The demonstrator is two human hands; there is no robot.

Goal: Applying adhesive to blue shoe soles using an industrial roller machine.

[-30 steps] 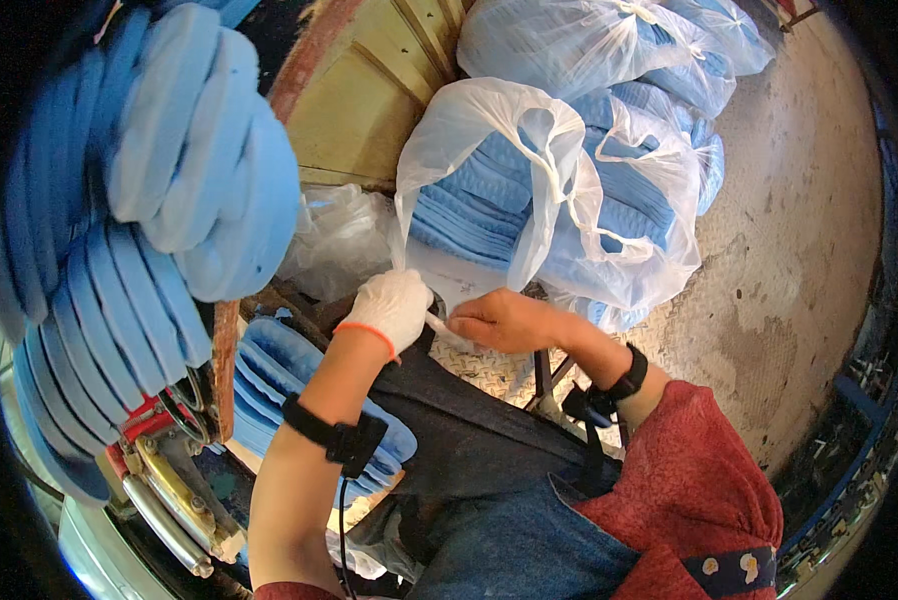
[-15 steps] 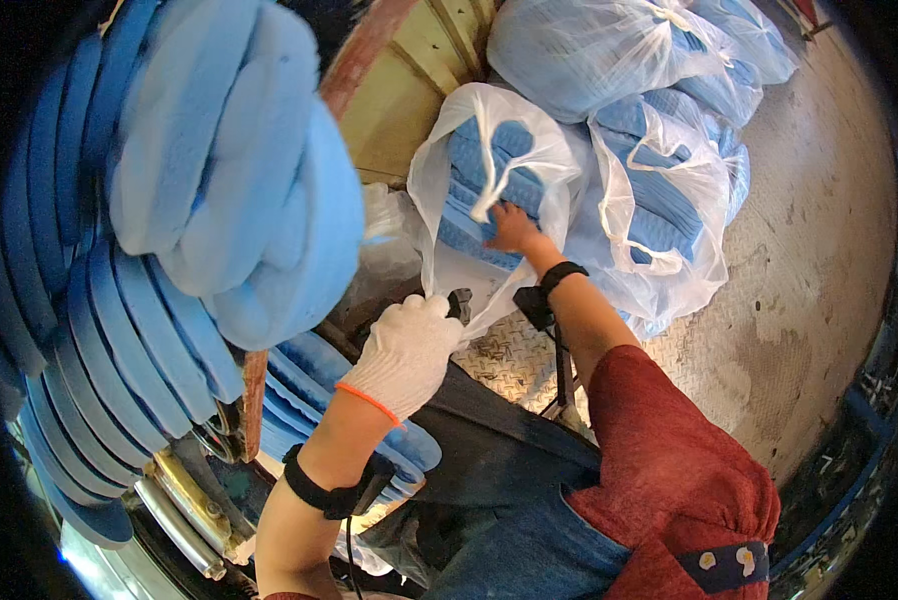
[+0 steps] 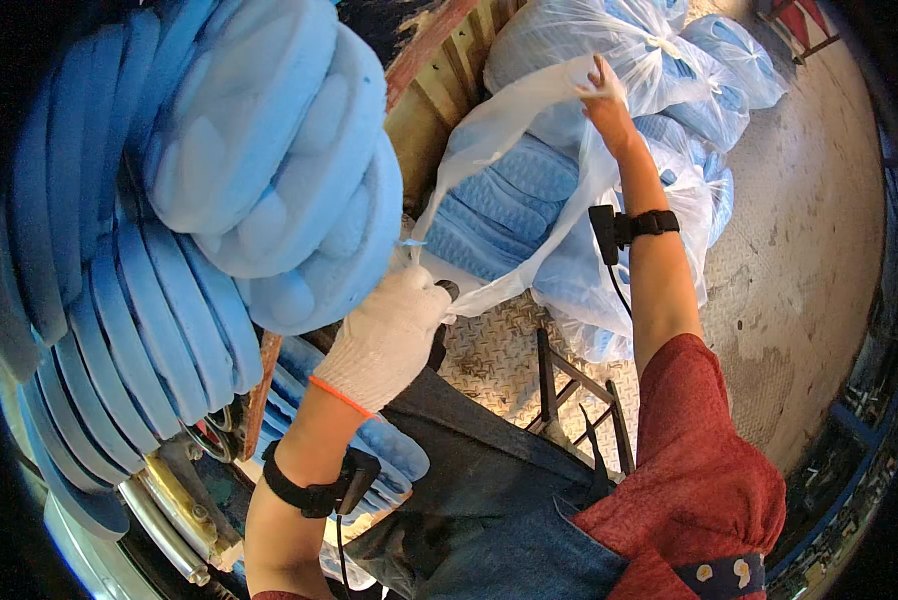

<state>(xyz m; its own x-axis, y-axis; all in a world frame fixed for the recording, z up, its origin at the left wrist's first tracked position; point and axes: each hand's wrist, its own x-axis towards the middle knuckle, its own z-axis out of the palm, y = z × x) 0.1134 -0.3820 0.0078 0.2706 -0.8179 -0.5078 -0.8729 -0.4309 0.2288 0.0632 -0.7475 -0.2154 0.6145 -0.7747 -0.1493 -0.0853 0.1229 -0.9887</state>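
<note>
A translucent white plastic bag [image 3: 569,225] is stretched wide, its mouth facing me. Blue textured foam soles [image 3: 499,210] lie packed inside it. My left hand [image 3: 394,320], in a white knit glove with an orange cuff, is closed on the near rim. A small dark object [image 3: 449,290] shows at its fingers; I cannot make out its kind. My bare right hand [image 3: 606,100] holds the far rim, arm outstretched, its index finger pointing up and the plastic drawn over the hand.
Stacked blue foam soles [image 3: 269,150] rise close on my left. More filled bags [image 3: 579,50] stand beyond and to the right. A dark metal stand [image 3: 579,395] sits on the patterned metal floor [image 3: 489,355]. Metal rollers [image 3: 164,530] are at lower left.
My right hand has left the soles inside the bag and moved up and away, drawing the rim out so the mouth is wider. My left hand shifted slightly left, still on the near rim.
</note>
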